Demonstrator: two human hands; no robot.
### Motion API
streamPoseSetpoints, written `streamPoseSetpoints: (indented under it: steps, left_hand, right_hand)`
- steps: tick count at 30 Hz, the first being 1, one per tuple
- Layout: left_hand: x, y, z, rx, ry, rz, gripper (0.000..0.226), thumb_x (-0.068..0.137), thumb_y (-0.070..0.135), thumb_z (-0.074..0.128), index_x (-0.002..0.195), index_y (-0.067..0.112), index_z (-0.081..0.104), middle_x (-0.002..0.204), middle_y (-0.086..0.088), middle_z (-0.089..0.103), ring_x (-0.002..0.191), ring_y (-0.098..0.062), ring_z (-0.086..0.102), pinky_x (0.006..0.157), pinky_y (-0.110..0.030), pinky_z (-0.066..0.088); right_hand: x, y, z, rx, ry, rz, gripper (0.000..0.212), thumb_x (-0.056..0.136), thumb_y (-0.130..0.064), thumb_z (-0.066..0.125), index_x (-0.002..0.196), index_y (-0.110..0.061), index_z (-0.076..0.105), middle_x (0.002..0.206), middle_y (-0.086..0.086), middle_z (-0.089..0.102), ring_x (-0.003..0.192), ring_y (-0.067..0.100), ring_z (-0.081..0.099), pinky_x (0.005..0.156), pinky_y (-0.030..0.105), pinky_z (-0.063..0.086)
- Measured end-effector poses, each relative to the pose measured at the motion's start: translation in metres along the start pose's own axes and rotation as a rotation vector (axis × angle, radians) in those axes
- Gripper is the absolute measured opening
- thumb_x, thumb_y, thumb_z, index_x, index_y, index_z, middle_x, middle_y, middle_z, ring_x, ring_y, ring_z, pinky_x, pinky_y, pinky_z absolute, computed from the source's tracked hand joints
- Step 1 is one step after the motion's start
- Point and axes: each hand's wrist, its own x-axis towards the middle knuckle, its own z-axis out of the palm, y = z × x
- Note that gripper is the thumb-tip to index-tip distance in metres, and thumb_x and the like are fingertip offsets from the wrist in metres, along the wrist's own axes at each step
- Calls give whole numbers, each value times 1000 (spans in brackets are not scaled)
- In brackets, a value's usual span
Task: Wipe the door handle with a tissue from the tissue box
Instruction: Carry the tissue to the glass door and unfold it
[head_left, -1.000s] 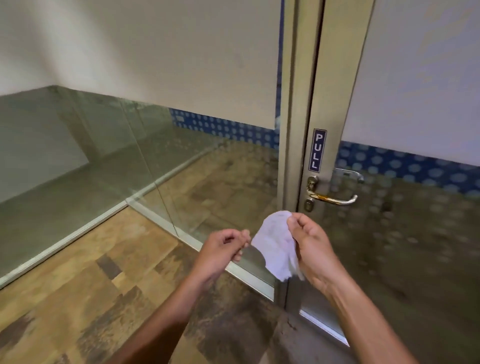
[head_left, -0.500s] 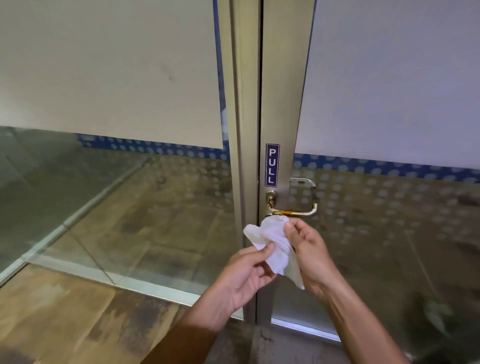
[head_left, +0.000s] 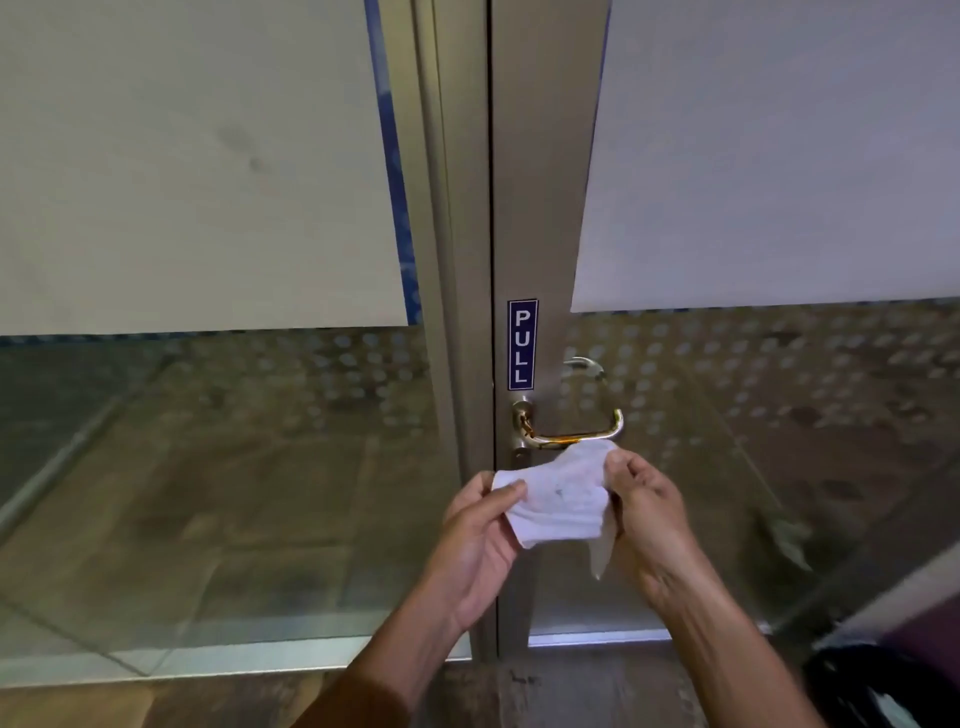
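A brass lever door handle sticks out to the right from the metal door stile, below a blue PULL sign. Just under the handle I hold a white tissue stretched between both hands. My left hand pinches its left corner with thumb and fingers. My right hand grips its right side, and the tissue's top edge reaches up to the handle's underside. No tissue box is in view.
The door is glass with a frosted upper panel, and a fixed glass wall stands to its left. A metal door frame runs between them. A dark object sits at the bottom right corner.
The view has closed in on the door and centred on the handle. My left hand has taken hold of the tissue, and both hands have spread it and raised it under the handle.
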Motion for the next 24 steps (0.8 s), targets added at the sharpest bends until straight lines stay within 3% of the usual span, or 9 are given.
streamPoseSetpoints:
  steps: [3,7,10,13,17,20,24]
  left_hand:
    - [8,2,-4,-6,-18,-37,39,73,2,80,96,8,49,110,-23,74,101,-32,74,73,-38,63]
    - [16,5,-6,2,-37,-63,40,72,-3,77,94,11,47,97,-17,72,93,-28,73,65,-36,63]
    - [18,2,-2,158,-7,-58,25,76,-4,77,84,7,56,93,-19,71,90,-26,73,64,-32,64]
    - [23,-2,4,374,145,32,13,68,5,80,74,8,68,86,-13,73,78,-16,73,61,-23,61]
    - [24,-17,11,425,211,132,19,64,13,82,83,15,80,96,-7,80,86,-14,76,65,-21,59]
    - [19,-28,18,447,119,148,35,64,12,85,98,20,78,111,-9,78,100,-20,75,72,-22,60]
    - [16,-32,24,721,52,146,41,80,2,81,105,33,75,123,-4,73,112,-18,71,79,-25,60]
  right_hand:
    - [3,-5,-10,6,40,6,30,105,-20,47,114,5,61,101,24,73,87,30,68,83,45,54]
    - [9,-13,-30,-28,38,15,30,104,-22,46,113,1,63,97,19,76,90,30,71,91,54,53]
    - [13,-16,-44,-70,42,5,27,105,-24,45,109,-4,63,83,9,78,80,21,73,81,46,58]
    - [20,-19,-58,-82,81,11,25,105,-25,44,109,-7,61,93,12,75,83,22,71,77,43,57]
    - [28,-15,-74,-165,128,-25,23,106,-29,43,99,-14,59,100,15,70,94,30,68,81,51,56]
    - [32,-11,-85,-225,169,-63,23,105,-29,43,98,-14,58,91,8,69,83,22,66,65,35,52]
    - [37,-6,-101,-321,233,-191,17,104,-27,46,99,-16,58,81,0,64,76,16,57,68,32,46]
